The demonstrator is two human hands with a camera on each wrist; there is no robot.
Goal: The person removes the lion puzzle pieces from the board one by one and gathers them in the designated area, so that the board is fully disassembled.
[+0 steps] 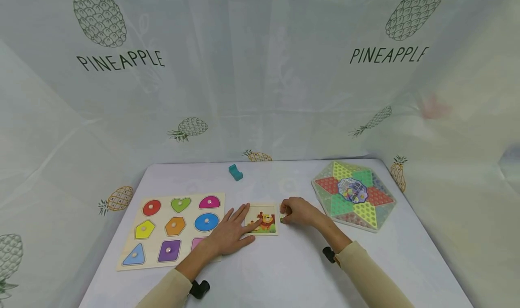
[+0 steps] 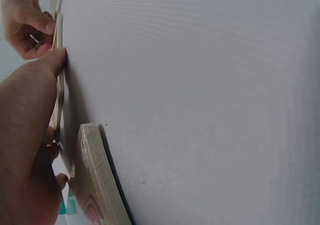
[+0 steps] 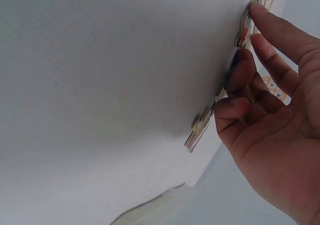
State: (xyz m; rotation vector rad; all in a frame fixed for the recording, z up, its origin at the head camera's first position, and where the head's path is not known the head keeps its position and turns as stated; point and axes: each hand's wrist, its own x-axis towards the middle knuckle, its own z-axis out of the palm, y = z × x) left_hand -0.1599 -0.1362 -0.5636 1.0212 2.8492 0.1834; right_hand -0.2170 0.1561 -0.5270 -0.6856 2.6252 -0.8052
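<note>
From the head view, the left hand (image 1: 229, 235) lies with fingers spread apart over a framed puzzle (image 1: 266, 209) at the middle of the tabletop (image 1: 284, 272), fingertips right on its bear picture! Just to the right, the right hand (image 1: 299, 212) has its grip curled in, thumb and fingers clamped on a small puzzle piece (image 1: 282, 218). Left side, a shape board (image 1: 185, 247) with knobbed pieces, partly under the left forearm; far side, a teal block (image 1: 235, 172); right, a hexagonal game board (image 1: 353, 195).

Over to the left wrist: the thumb presses the puzzle's near edge, and the right hand sits beyond, just beside it. The shape board's thick corner is close by, on the left.

Right wrist: thumb and fingers bend round the piece, and loose pieces (image 3: 197, 132) lie on the tabletop, just right of the fingers.
</note>
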